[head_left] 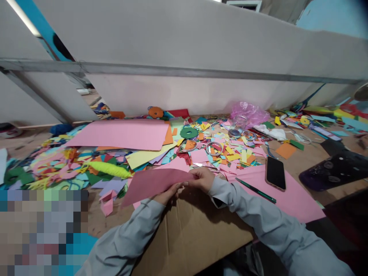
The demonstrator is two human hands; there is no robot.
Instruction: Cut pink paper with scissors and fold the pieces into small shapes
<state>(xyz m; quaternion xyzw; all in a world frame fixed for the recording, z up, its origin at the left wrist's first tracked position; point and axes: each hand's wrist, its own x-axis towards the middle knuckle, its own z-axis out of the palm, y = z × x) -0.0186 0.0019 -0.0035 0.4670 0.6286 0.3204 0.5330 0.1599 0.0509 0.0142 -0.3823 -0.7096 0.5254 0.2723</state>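
A sheet of pink paper (156, 183) is held up over the near table edge, tilted and slightly curved. My left hand (169, 194) is closed on its lower edge from below. At the sheet's right end my right hand (202, 179) pinches it, fingertips close to those of the left. Beneath both hands lies a brown cardboard piece (198, 234). To the right, a larger pink sheet (299, 197) carries a dark green pen (255, 190) and a black-screened phone (275, 173).
Paper scraps (235, 151) in many colours cover the table. Behind them are a large pink sheet (123, 134), tape rings (214, 148) and a pink plastic bag (250, 113). A dark purple-black object (330, 170) sits at right. A grey partition (172, 92) closes off the back.
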